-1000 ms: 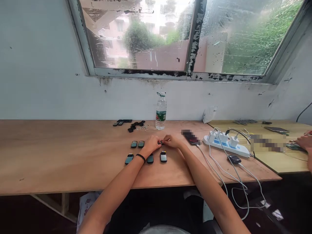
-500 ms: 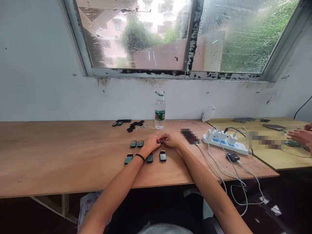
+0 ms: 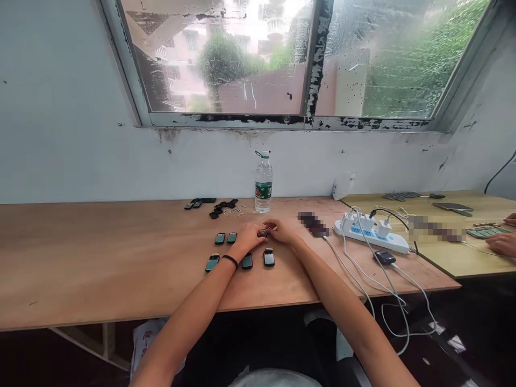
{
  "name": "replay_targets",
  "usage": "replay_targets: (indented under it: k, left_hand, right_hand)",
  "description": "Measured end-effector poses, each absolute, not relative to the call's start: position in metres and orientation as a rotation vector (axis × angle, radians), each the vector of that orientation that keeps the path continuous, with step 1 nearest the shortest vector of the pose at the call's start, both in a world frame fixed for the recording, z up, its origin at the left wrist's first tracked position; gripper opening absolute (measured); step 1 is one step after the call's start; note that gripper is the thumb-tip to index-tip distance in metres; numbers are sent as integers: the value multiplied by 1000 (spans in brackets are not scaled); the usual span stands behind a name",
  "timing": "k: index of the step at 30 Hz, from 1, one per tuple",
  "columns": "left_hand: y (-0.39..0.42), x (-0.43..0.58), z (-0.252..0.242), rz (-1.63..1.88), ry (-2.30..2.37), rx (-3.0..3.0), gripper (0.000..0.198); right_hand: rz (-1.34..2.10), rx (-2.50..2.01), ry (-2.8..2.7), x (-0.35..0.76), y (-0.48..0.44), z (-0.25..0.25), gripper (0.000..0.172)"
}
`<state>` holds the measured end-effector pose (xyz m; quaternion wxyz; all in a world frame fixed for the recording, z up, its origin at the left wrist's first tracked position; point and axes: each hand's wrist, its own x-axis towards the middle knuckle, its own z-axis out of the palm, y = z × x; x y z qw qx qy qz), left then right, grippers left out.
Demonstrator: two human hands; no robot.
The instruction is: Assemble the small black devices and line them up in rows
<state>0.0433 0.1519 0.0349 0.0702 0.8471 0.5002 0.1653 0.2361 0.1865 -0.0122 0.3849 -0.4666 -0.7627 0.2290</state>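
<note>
My left hand (image 3: 250,236) is closed around a small dark piece (image 3: 262,233), mostly hidden by the fingers. The fingertips of my right hand (image 3: 279,230) pinch at the same piece from the right. Around them on the table lie small black-framed modules with grey faces: two (image 3: 226,238) to the left of my hands, one (image 3: 212,262) left of my left wrist, one (image 3: 247,261) partly behind my left forearm, and one (image 3: 269,257) with a yellow tab just below my hands.
Behind my hands stands a water bottle (image 3: 263,185), with black parts (image 3: 223,206) and small light bits to its left. On the right are a phone (image 3: 320,231), a white power strip (image 3: 373,236) with cables, and a small black device (image 3: 385,258). A co-worker's hands (image 3: 503,243) rest at the far right.
My hands stay nearly in place; the right fingers have shifted slightly at the small dark piece. The co-worker's hands have moved down onto their table. The view has shifted slightly.
</note>
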Motion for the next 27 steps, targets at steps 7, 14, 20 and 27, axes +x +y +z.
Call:
replay_targets:
  k: [7,14,20,27]
  left_hand:
    - [151,44,33,531,1495,2555,21]
    - [153,44,29,580,1473,2501,17]
    - [156,43,28,653,1413,2414,13]
    - [164,37,22,738,1382,2211,16]
  right_hand:
    - [506,-1099,-2097,234,188,-13,21]
    - [564,-1082,-2077,234,192,-15,27]
    - [656,-1032,-2112,236,190,-13,23]
    - [782,-1111,-1969,235,192,-15,28]
